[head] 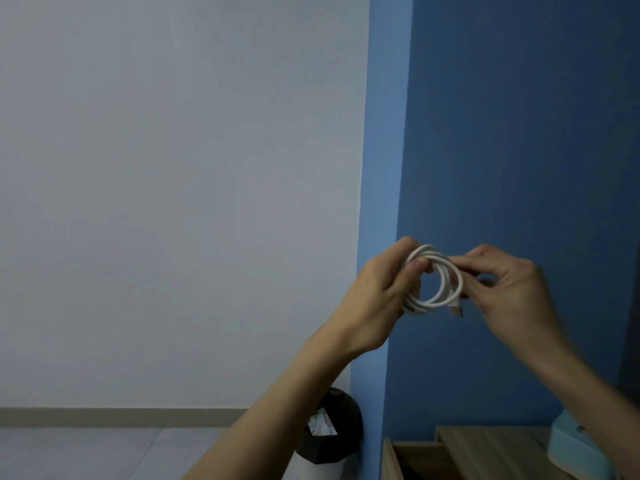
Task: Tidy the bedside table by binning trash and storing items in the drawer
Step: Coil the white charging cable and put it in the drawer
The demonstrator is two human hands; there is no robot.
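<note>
Right now I have both hands raised in front of the blue wall, and the white rubber-coated charging cable (434,282) sits between them, wound into a small round coil. Nearest me, at the bottom edge, I see the light wooden counter (491,445) with what looks like its drawer pulled open just left of it, a pale blue plastic box (575,448) on its right side, and the black rounded bin (332,431) on the floor beside it, a printed wrapper lying in its mouth.

My left hand (377,303) grips the coil's left side, fingers curled through the loops with the thumb on top. My right hand (509,289) pinches the strand at the coil's upper right, near where the plug end dangles below.

To finish this well, I judge I should keep the left grip firm so the loops stay stacked, then tuck the free plug end through the ring so it locks. Loose turns would spring open in the drawer, so I want it snug before lowering it.
</note>
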